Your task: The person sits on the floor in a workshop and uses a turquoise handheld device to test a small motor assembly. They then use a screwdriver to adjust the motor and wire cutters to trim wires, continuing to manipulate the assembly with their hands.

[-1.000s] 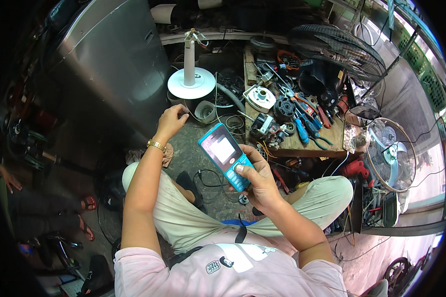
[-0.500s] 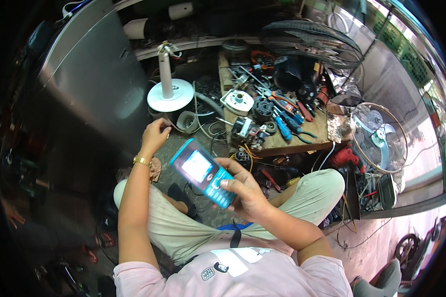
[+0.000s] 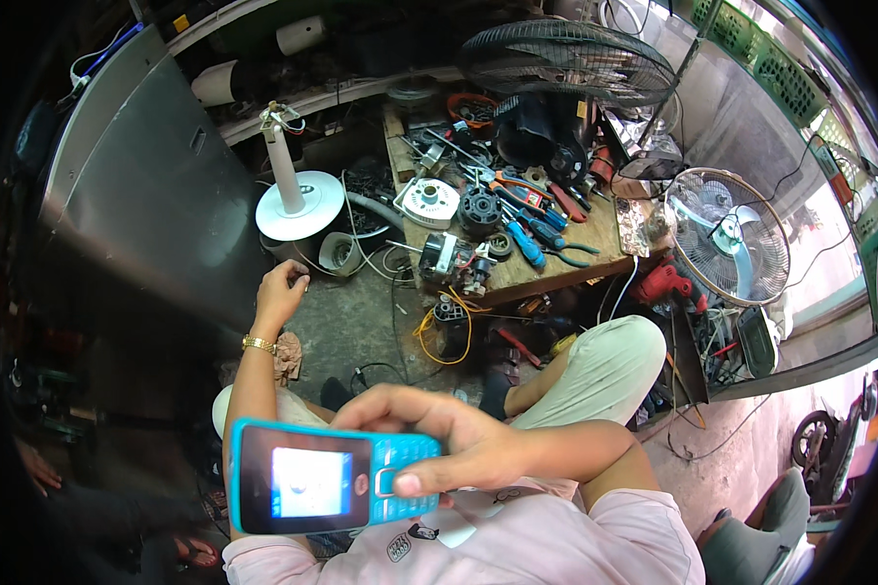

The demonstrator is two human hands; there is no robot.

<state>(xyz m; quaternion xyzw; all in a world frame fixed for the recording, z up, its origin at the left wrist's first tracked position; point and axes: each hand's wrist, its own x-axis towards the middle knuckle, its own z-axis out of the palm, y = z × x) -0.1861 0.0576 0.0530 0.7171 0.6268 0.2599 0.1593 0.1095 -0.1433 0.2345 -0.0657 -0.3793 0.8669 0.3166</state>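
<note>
A turquoise keypad phone (image 3: 366,466) with a lit screen lies sideways in my right hand (image 3: 449,448), the thumb over its keys and the fingers behind it. It is close in front of my chest and covers part of my lap. My left hand (image 3: 281,295), with a gold watch or bracelet (image 3: 259,343) at the wrist, is stretched out forward with its fingers curled. Whether anything small is in those fingers cannot be made out. Just beyond it stands a white fan base (image 3: 299,222) with an upright post (image 3: 281,161) and loose wires on top.
A low wooden table (image 3: 527,288) carries pliers (image 3: 568,255), screwdrivers and motor parts (image 3: 429,203). A metal panel (image 3: 146,185) stands at the left. On the right are a caged fan (image 3: 730,239) and a red power tool (image 3: 661,283). Another person's leg (image 3: 766,531) shows at lower right.
My right hand has brought the phone nearer to my chest, leftward and down, and turned it sideways. My left hand has drawn away from the fan base. The whole view has shifted slightly.
</note>
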